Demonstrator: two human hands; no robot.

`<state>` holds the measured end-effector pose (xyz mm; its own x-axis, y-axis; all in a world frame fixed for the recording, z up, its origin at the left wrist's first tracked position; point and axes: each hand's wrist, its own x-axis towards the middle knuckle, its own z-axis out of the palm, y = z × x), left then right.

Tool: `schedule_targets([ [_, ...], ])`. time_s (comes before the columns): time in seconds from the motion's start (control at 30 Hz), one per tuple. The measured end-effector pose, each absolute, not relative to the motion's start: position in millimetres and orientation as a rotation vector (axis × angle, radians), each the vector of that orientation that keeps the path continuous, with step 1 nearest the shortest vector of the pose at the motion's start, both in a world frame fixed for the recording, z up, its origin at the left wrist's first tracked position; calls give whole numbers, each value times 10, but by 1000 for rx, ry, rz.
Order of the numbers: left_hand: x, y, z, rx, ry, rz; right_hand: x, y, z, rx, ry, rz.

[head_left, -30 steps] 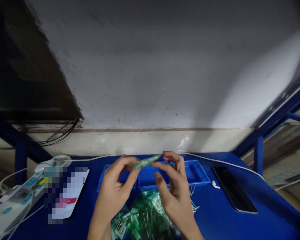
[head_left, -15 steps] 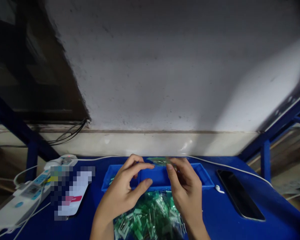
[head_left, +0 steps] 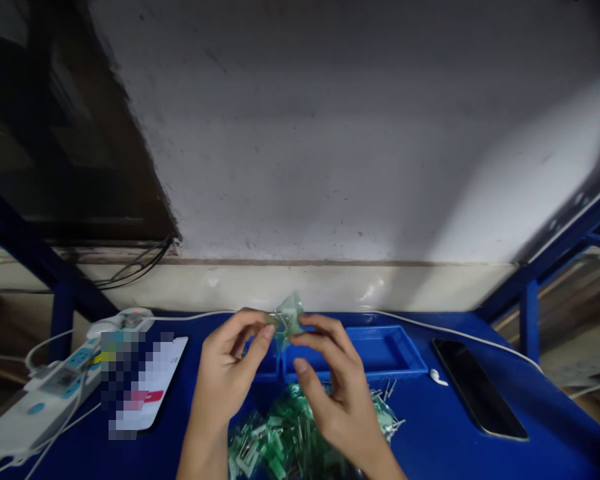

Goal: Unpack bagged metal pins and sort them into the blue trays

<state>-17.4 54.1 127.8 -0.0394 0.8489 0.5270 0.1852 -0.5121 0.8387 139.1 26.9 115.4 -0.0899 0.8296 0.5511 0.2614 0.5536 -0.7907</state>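
Note:
A small greenish clear plastic bag (head_left: 289, 315), with thin screw-like pieces showing inside, is held up above the blue tray (head_left: 390, 353). My left hand (head_left: 235, 353) pinches its left side between thumb and forefinger. On the other side my right hand (head_left: 337, 380) has its fingertips at the bag's edge, the thumb held well apart from the fingers. Below both hands lies a pile of similar green plastic bags (head_left: 280, 433) with small pale and metal pieces, partly hidden by my right hand and wrist.
A phone with a lit screen (head_left: 155, 393) and a white power strip (head_left: 55, 387) lie at left. At right are a white earbud (head_left: 437, 377) and a dark phone (head_left: 480, 390). A white cable (head_left: 460, 332) runs along the back, before the wall (head_left: 320, 133).
The small bag has moved left and up from my right hand to my left, which has closed on it. My right hand has moved left and its fingers have spread.

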Motion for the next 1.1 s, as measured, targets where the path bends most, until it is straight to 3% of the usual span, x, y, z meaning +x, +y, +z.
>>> schedule_targets([
  [0.17, -110, 497, 1351, 2210, 1044, 1556, 1423, 360, 1065, -1052, -1310, 894],
  [0.3, -44, 502, 1376, 2281, 1040, 1414, 1500, 439, 1089, -1009, -1245, 994],
  [0.47, -44, 523, 1315, 1833, 1178, 1171, 1512, 453, 1151, -1008, -1417, 631],
  [0.57, -63, 545, 1239, 1536, 1198, 1228, 1470, 448, 1090, -1008, -1581, 382],
  [0.67, -100, 571, 1199, 1442, 1229, 1342, 1424, 444, 1026, -998, -1735, 336],
  [0.8, -201, 604, 1212, 1543, 1359, 1422, 1414, 424, 1053, -982, -1825, 438],
  [0.97, -300, 650, 1138, 1736, 1912, 1601, 1559, 383, 1195, -1020, -1697, 424],
  [1.1, -330, 530, 793, 2245, 1916, 1237, 1729, 353, 1284, -1070, -1529, 362],
])
